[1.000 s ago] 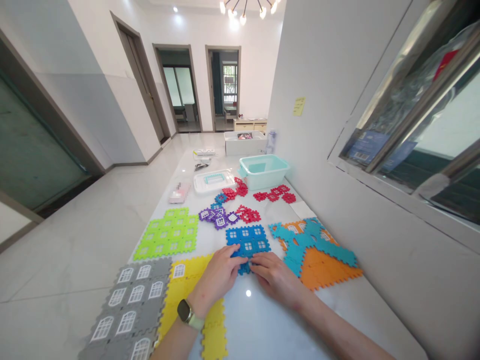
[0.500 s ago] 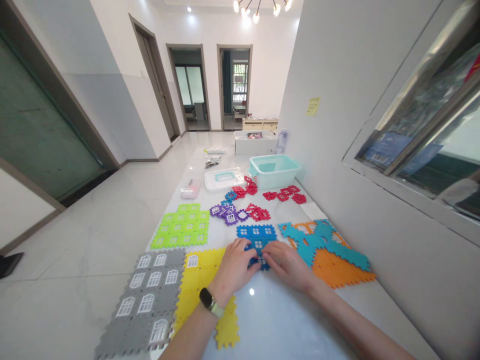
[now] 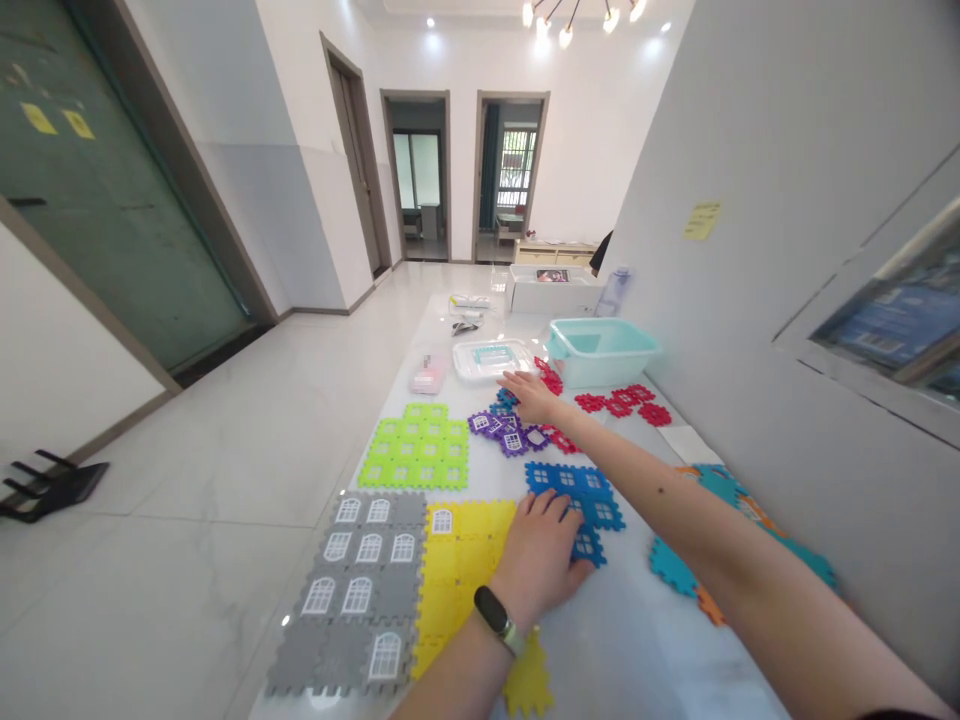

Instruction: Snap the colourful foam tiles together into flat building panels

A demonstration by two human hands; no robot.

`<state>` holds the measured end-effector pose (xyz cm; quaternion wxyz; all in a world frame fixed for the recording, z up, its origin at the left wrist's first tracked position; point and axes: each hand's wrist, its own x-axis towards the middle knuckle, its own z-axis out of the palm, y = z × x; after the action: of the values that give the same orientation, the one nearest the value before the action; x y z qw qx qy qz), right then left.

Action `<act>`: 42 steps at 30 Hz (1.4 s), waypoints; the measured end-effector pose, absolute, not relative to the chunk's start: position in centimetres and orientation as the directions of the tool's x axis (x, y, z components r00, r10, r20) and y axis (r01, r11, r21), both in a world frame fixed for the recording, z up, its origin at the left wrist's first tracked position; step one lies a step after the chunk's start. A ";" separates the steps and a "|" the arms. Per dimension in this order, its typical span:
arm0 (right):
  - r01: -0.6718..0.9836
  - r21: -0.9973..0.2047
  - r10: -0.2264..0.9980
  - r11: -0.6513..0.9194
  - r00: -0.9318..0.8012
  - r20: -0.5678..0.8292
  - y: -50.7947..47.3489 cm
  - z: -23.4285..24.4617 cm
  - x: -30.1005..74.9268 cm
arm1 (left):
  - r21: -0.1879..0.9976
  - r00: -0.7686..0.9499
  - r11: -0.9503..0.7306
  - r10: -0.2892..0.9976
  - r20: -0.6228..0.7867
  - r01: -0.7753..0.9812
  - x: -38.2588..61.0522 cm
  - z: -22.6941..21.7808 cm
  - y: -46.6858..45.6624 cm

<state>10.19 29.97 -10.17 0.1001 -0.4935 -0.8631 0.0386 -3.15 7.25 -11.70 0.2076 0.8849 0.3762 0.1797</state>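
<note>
L grip (image 3: 541, 560) flat on blue foam tiles (image 3: 574, 495), fingers spread, not clamped, near middle of desk (image 3: 630, 630). R grip (image 3: 531, 397) open, arm stretched toward desk's far end, fingers just past purple tiles (image 3: 506, 432); R nearer them than L.

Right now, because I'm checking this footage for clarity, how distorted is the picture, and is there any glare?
In the head view, the wide lens makes the walls lean and stretches the right arm; the chandelier glares, and the glossy white table shows a pale sheen.
</note>
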 end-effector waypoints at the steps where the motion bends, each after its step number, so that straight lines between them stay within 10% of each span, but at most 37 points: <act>1: 0.849 -0.147 0.862 0.507 -0.498 0.093 30.8 -10.0 9.9 | 0.511 0.647 -0.623 0.745 0.159 0.592 -3.2 -11.9 7.3; 9: 0.857 -0.078 0.860 0.510 -0.510 0.015 31.9 -7.6 9.3 | 0.534 0.580 -0.568 0.797 0.167 0.627 -3.1 -12.4 7.9; 21: 0.828 -0.357 0.892 0.433 -0.336 0.302 12.8 -9.2 18.2 | 0.417 0.553 -0.576 0.811 0.190 0.702 -2.7 -12.5 8.2; 35: 0.709 -0.527 0.870 0.469 -0.475 0.136 4.0 -10.7 20.4 | 0.361 0.604 -0.603 0.787 0.125 0.711 -3.0 -12.3 8.5; 42: 0.763 -0.424 0.873 0.488 -0.441 0.210 4.7 -11.4 20.5 | 0.349 0.616 -0.618 0.777 0.134 0.704 -3.1 -12.5 8.7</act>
<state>20.46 4.65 -11.42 0.2034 -0.4879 -0.8382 0.1345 -3.08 8.65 -12.50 0.1322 0.8890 0.4163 0.1374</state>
